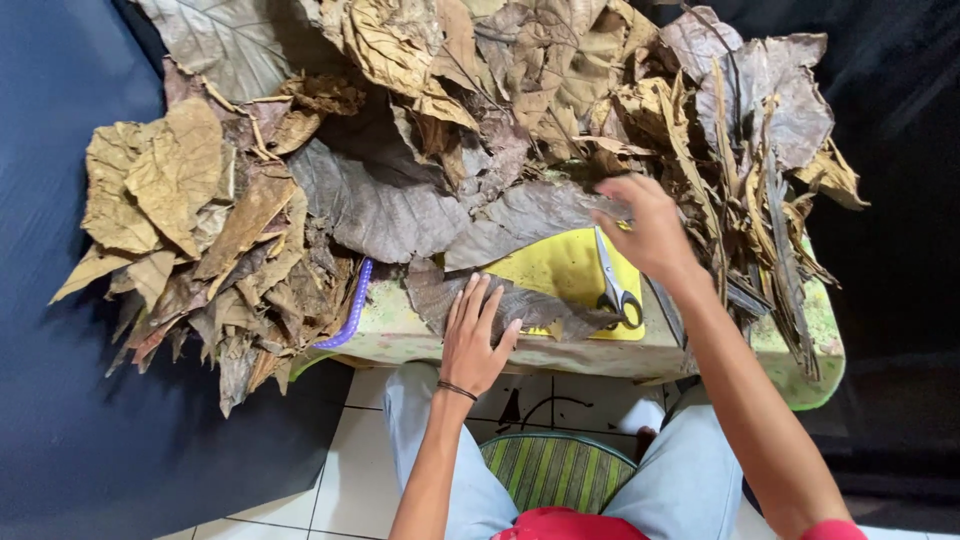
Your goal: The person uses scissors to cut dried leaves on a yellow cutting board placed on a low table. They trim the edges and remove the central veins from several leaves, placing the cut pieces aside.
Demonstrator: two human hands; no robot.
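My left hand lies flat, fingers spread, on a dark dried leaf at the near edge of a low table. Reaching further in, my right hand pinches the edge of a large grey-brown dried leaf in the heap. A pair of scissors with grey handles lies on a yellow mat between the two hands, just under my right wrist.
A big heap of dried brown leaves covers most of the table and hangs over its left and right edges. A purple strip shows at the left edge. Dark cloth flanks the table. A striped stool sits between my knees.
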